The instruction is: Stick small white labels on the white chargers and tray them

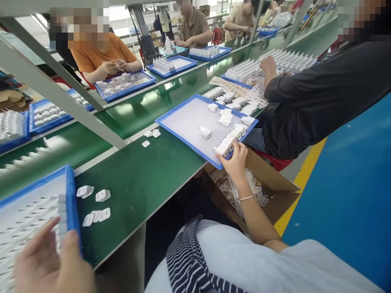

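Observation:
My right hand (235,160) grips a row of white charger plugs (229,144) at the near edge of a blue-rimmed tray (180,140), with thumb and fingers at the row's two ends. A single charger plug (205,132) and several others lie in that tray. My left hand (50,260), somewhat blurred, hovers at the right side of another blue-rimmed tray (71,191) holding rows of white plugs (33,219). Its thumb and index finger are apart with nothing visible between them.
White cover pieces (97,216) lie in small groups on the green bench (137,179). A cardboard box (275,199) with paper scraps stands below the bench. At right a co-worker's dark sleeve (320,89) reaches over plugs. Slanted metal posts (61,93) cross the left side.

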Demonstrator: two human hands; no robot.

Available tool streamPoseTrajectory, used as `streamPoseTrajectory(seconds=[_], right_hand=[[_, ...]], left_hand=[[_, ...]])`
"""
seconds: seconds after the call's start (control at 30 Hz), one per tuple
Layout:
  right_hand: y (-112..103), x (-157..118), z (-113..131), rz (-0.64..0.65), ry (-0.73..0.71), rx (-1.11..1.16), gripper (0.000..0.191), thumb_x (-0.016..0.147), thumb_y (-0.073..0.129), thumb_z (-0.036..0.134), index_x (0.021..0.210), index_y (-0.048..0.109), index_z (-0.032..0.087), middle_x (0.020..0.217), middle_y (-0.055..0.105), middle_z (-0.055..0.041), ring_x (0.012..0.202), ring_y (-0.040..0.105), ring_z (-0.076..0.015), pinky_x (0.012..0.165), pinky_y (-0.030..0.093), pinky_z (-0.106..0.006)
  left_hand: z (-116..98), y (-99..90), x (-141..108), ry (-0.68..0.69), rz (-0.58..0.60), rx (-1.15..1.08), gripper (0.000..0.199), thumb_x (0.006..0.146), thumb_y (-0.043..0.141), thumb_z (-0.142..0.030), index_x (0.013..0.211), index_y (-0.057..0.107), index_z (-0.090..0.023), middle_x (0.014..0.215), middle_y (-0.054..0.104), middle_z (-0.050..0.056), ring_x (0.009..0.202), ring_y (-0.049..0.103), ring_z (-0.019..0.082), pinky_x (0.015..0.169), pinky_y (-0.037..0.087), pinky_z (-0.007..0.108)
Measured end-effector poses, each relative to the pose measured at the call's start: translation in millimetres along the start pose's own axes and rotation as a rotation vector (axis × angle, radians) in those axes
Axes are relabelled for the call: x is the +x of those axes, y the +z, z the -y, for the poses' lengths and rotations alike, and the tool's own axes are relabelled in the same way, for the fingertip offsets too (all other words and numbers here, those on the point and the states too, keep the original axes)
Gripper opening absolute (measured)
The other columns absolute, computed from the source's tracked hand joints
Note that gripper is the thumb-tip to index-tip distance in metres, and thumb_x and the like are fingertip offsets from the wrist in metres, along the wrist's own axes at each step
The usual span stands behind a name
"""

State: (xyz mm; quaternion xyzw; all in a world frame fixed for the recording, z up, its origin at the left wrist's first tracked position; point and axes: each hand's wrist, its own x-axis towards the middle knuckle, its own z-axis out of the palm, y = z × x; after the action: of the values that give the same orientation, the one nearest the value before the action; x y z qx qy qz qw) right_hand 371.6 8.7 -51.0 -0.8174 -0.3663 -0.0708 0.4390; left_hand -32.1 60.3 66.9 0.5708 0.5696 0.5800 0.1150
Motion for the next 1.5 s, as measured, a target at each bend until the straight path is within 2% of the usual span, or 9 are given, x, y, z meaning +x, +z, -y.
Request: streamPoseTrajectory(seconds=[0.13,0.33,0.57,0.77,0.9,1.0,1.27,1.43,1.5], right_hand=[[2.6,-7.1,3.9,-0.035,-0.012,-0.02,0.078,0.077,0.078,0.043,0.142,0.046,0.014,0.132,0.047,-0.0195,0.129,0.043,-0.0368,0.115,0.035,-0.056],[4.7,-14.6,5.8,-0.084,0.042,0.032,0.086,0.08,0.075,0.045,0.15,0.035,0.017,0.136,0.043,-0.0204,0.132,0.043,-0.0377,0.112,0.039,-0.054],[-3.9,-2.0,3.4,0.023,0.038,-0.041,0.079,0.076,0.079,0.041,0.143,0.043,0.02,0.13,0.048,-0.0163,0.129,0.045,-0.0369,0.112,0.037,-0.056],[-14.2,8.2,5.0,0.065,0.064,0.013,0.096,0.071,0.082,0.036,0.15,0.03,0.021,0.129,0.052,-0.0154,0.124,0.049,-0.0337,0.111,0.039,-0.054],[-18.3,8.3,9.4,0.041,0.037,0.065,0.101,0.073,0.08,0.035,0.153,0.02,0.023,0.127,0.053,-0.0143,0.117,0.053,-0.0314,0.107,0.043,-0.052],[-19.3,7.0,11.8,0.013,0.033,0.063,0.094,0.075,0.076,0.032,0.152,0.024,0.019,0.128,0.051,-0.0171,0.118,0.054,-0.0325,0.106,0.045,-0.051],[-33.7,-11.3,44.5,0.116,0.084,0.293,0.059,0.074,0.071,0.026,0.13,0.054,0.019,0.13,0.051,-0.0159,0.12,0.06,-0.03,0.098,0.057,-0.044],[-53.0,-26.8,71.5,0.496,0.05,0.679,0.063,0.079,0.073,0.024,0.138,0.052,0.022,0.142,0.054,-0.0146,0.134,0.055,-0.0298,0.106,0.055,-0.043],[-51.0,-28.9,78.8,0.728,-0.014,0.885,0.068,0.085,0.069,0.024,0.149,0.044,0.026,0.155,0.046,-0.0114,0.141,0.05,-0.0292,0.112,0.051,-0.045]], left_hand=[[4.5,28.4,-20.4,0.032,0.07,0.03,0.049,0.072,0.075,-0.03,0.121,0.072,-0.024,0.123,0.074,0.006,0.122,0.066,0.037,0.113,0.048,0.06],[21.6,36.4,-32.8,0.13,0.261,0.2,0.047,0.085,0.067,-0.038,0.13,0.065,-0.023,0.13,0.068,0.008,0.125,0.063,0.031,0.113,0.048,0.053],[12.7,60.7,-41.3,0.039,0.464,0.131,0.039,0.091,0.063,-0.04,0.125,0.064,-0.021,0.128,0.067,0.01,0.126,0.061,0.029,0.116,0.045,0.051],[-38.5,171.4,-57.8,0.418,1.139,-0.079,0.052,0.094,0.056,-0.029,0.144,0.045,-0.021,0.148,0.055,0.011,0.14,0.051,0.026,0.121,0.041,0.046],[-68.4,263.5,-70.4,0.696,1.274,-0.299,0.066,0.084,0.056,-0.016,0.147,0.04,-0.013,0.15,0.049,0.02,0.141,0.048,0.031,0.119,0.042,0.049],[-72.7,298.4,-83.8,0.77,1.288,-0.36,0.067,0.077,0.058,-0.013,0.143,0.046,-0.009,0.145,0.052,0.023,0.137,0.052,0.034,0.117,0.044,0.051],[-62.1,264.9,-117.7,0.746,1.021,-0.413,0.056,0.09,0.055,-0.024,0.144,0.045,-0.014,0.143,0.054,0.023,0.135,0.052,0.034,0.109,0.047,0.053],[-61.7,215.2,-106.1,0.807,0.663,-0.374,0.052,0.095,0.052,-0.02,0.145,0.041,-0.022,0.129,0.065,0.016,0.116,0.063,0.028,0.096,0.052,0.045],[-60.1,192.8,-97.0,0.689,0.57,-0.344,0.056,0.094,0.058,-0.024,0.146,0.039,-0.022,0.123,0.065,0.015,0.111,0.063,0.027,0.094,0.053,0.043]])
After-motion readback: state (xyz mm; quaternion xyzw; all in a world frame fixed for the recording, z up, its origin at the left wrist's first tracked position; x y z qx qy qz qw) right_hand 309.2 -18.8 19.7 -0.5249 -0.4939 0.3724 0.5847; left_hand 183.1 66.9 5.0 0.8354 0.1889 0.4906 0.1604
